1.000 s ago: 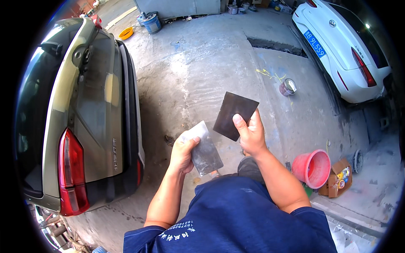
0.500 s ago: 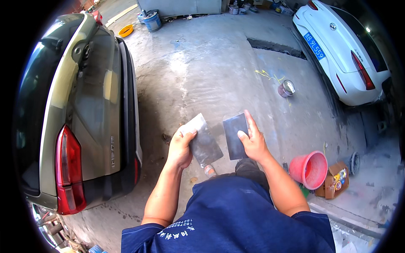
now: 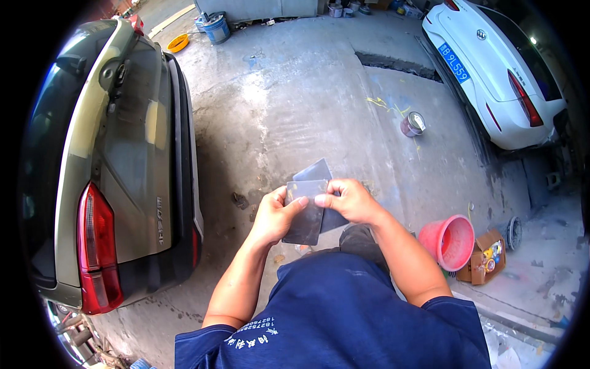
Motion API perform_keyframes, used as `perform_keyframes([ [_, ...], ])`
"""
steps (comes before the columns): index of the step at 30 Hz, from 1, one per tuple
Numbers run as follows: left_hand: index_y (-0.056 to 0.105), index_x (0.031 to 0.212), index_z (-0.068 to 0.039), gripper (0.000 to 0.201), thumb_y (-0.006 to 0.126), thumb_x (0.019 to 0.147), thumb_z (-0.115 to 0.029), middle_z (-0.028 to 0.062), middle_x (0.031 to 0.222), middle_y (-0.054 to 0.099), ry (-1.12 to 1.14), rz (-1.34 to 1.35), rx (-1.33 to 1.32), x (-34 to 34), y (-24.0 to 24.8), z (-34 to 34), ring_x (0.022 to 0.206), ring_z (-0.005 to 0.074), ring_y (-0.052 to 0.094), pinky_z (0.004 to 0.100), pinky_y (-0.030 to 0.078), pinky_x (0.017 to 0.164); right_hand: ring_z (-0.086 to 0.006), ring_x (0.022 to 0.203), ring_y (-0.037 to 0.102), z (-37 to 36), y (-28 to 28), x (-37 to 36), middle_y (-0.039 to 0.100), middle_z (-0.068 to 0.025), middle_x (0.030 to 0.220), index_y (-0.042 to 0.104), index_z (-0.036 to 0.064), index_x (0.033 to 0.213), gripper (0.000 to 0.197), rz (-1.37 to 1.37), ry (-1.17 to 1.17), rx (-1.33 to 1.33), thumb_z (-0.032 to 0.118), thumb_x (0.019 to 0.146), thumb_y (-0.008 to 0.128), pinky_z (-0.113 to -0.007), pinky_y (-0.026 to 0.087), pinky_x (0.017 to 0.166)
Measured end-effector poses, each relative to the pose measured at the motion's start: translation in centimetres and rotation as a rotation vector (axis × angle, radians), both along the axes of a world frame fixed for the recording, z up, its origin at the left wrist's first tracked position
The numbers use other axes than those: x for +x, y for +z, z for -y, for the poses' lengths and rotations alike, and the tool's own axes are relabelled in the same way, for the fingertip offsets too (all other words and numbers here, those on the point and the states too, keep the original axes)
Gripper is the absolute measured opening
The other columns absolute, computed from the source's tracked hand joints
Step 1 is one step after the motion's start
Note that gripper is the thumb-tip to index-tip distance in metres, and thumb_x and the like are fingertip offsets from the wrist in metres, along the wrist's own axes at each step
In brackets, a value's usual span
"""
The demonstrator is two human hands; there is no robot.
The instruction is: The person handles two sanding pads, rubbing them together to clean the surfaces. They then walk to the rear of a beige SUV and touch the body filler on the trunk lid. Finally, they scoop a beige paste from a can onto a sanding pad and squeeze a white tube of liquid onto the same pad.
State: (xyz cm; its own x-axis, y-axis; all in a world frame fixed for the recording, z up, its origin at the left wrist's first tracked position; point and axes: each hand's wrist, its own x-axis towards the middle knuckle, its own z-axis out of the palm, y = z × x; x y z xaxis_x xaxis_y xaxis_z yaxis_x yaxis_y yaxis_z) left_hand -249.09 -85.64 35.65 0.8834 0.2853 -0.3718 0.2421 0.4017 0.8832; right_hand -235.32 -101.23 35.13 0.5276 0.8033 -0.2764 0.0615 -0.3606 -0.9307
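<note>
Olive car [image 3: 135, 203] at nine o'clock. Left hand [image 3: 273, 215] fingers pinching grey front sheet [image 3: 302, 226], mid-view. Rear sheet [image 3: 332, 221] overlapped behind, showing at one and four o'clock. Right hand [image 3: 351, 202] fingers closed on rear sheet, thumb at front sheet's edge. Step: seemingly bringing sheets together; next move likely calls for steady edge pinch.

We hold a grey sheet [image 3: 303, 222] in our left hand [image 3: 273, 215] and, overlapping behind it, a second sheet [image 3: 332, 220] in our right hand [image 3: 351, 202]. An olive car [image 3: 136, 184] stands left of our hands; beyond them, rightward, a can [image 3: 410, 125] and white car [image 3: 491, 74]; to their right, a pink bucket [image 3: 431, 238] beside a cardboard box [image 3: 481, 274].
</note>
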Motion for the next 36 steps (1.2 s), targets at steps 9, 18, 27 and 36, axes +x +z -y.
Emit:
perform_keyframes([
  [9,0.059,0.111,0.002,0.024,0.061,0.09,-0.008,0.0058,0.095,0.067,-0.098,-0.057,0.019,-0.8,-0.2,-0.5,0.081,0.0102,0.061,0.0274,0.051,0.074,-0.0106,0.077,0.058,0.7,1.9,4.0,0.065,-0.0043,0.081,0.065,0.0005,0.088,0.025,0.099,-0.018,-0.095,0.026,0.089,0.064,-0.028,0.048,0.072],
  [18,0.06,0.11,0.001,0.021,0.059,0.09,-0.007,0.0046,0.092,0.066,-0.188,-0.07,0.238,-0.6,0.1,-1.1,0.08,0.0088,0.06,0.0266,0.05,0.072,-0.0185,0.076,0.062,-0.7,1.2,1.9,0.066,-0.0096,0.08,0.066,0.0011,0.092,0.025,0.138,0.19,-0.028,0.025,0.084,0.066,-0.032,0.048,0.069],
  [27,0.062,0.082,-0.004,0.031,0.056,0.097,-0.031,-0.002,0.069,0.059,0.029,-0.082,0.11,-2.9,-2.5,-4.0,0.059,0.0053,0.049,0.0231,0.041,0.056,-0.0078,0.076,0.05,2.2,-0.2,2.6,0.055,0.002,0.081,0.056,0.0042,0.087,0.019,0.011,-0.232,0.09,0.022,0.089,0.064,-0.025,0.044,0.071],
  [36,0.052,0.107,-0.004,0.019,0.059,0.093,-0.014,0.0049,0.078,0.056,-0.064,-0.008,-0.116,-0.7,-2.0,3.7,0.048,0.0086,0.048,0.0219,0.033,0.038,-0.024,0.133,0.037,1.0,-0.6,0.9,0.038,-0.0177,0.143,0.025,0.0033,0.146,0.072,-0.019,-0.208,0.306,0.009,0.084,0.062,-0.035,0.029,0.109],
])
